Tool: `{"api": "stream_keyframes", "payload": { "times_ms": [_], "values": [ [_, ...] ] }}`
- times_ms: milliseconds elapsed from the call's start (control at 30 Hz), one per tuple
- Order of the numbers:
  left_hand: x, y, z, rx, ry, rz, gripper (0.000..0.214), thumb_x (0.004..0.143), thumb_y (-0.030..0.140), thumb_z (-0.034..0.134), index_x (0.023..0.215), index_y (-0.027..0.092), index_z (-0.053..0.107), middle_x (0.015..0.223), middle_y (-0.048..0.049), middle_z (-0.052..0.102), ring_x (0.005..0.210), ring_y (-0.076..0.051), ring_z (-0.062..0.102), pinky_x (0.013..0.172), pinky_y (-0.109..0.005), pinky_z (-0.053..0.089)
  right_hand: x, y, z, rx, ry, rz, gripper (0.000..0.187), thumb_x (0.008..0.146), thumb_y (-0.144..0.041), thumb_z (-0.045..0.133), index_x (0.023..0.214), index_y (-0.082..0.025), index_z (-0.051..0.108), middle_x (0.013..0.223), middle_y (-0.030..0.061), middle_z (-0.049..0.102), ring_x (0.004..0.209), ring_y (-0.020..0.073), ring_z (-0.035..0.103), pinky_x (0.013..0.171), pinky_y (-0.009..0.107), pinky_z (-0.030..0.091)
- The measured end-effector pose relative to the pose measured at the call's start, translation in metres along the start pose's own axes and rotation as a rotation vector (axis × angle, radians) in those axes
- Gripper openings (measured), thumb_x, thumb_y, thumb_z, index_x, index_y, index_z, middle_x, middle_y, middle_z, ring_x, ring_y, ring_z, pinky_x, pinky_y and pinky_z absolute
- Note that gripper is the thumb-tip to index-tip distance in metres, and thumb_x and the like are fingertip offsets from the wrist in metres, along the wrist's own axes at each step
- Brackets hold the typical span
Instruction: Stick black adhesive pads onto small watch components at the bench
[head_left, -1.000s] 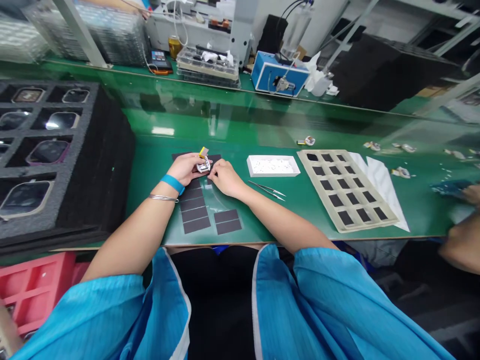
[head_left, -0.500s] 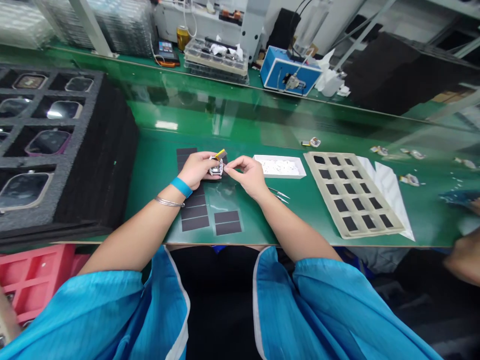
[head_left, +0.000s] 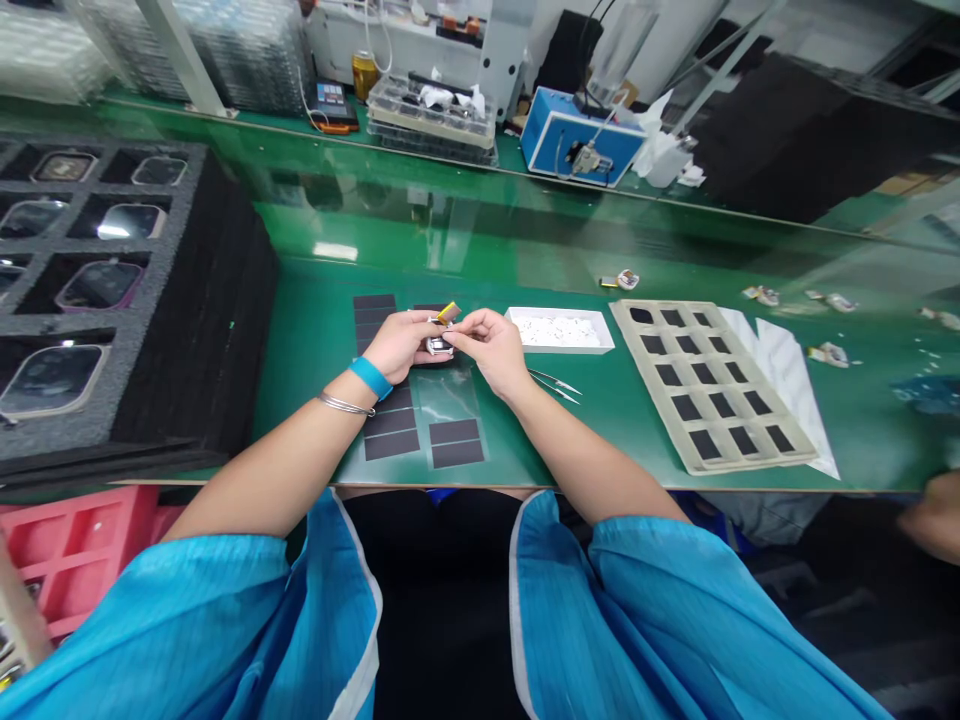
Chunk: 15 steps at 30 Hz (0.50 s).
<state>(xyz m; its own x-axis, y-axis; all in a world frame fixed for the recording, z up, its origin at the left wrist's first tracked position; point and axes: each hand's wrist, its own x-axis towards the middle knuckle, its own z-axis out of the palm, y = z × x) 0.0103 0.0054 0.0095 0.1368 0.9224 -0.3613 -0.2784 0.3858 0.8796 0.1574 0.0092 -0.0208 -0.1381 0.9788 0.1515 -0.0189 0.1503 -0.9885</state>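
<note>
My left hand (head_left: 399,345) is closed around a small watch-like electronic assembly (head_left: 439,346), white and silver, held above the green bench. A yellow-edged flat piece (head_left: 448,312), like a battery, sticks up from its top. My right hand (head_left: 495,350) meets the assembly's right side with thumb and forefinger pinched together; whatever is between those fingertips is too small to make out. Below both hands lie sheets of black rectangular stickers (head_left: 391,443). Just right of my right hand is a white box (head_left: 600,338) of small white bits, with metal tweezers (head_left: 556,386) in front of it.
A grey tray (head_left: 697,375) with black pieces in its pockets lies to the right, beside white paper (head_left: 795,380). Several small assemblies (head_left: 829,355) are scattered beyond. Black foam trays (head_left: 202,330) of watch-like units stand at left. A person's arm (head_left: 934,518) shows at the right edge.
Both hands and the assembly have shifted slightly to the right. The right fingertips have moved further over the assembly, covering more of its upper right side.
</note>
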Motion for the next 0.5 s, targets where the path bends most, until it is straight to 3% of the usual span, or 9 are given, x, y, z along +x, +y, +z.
{"api": "stream_keyframes", "payload": {
  "times_ms": [267,500],
  "values": [
    [0.0001,-0.0001,0.0001,-0.020,0.013,-0.016,0.015,0.068,0.006,0.065,0.082,0.010,0.069,0.072,-0.0059,0.067,0.060,-0.013,0.064,0.064,-0.031,0.061,-0.0022,0.0026,0.0008,-0.139,0.014,-0.130,0.026,0.069,-0.035,0.077,0.075,-0.019,0.058,0.078,0.0008,0.069,0.074,0.0139,0.064,0.078,0.031,0.053],
    [-0.0018,0.0040,0.0007,-0.007,0.025,-0.017,0.017,0.066,0.008,0.067,0.082,0.012,0.071,0.074,-0.0063,0.069,0.064,-0.014,0.065,0.061,-0.027,0.060,-0.0038,0.0029,0.0050,-0.191,0.029,-0.161,0.014,0.072,-0.024,0.073,0.077,-0.018,0.060,0.080,0.0002,0.069,0.075,0.0133,0.063,0.079,0.029,0.051]
  ]
}}
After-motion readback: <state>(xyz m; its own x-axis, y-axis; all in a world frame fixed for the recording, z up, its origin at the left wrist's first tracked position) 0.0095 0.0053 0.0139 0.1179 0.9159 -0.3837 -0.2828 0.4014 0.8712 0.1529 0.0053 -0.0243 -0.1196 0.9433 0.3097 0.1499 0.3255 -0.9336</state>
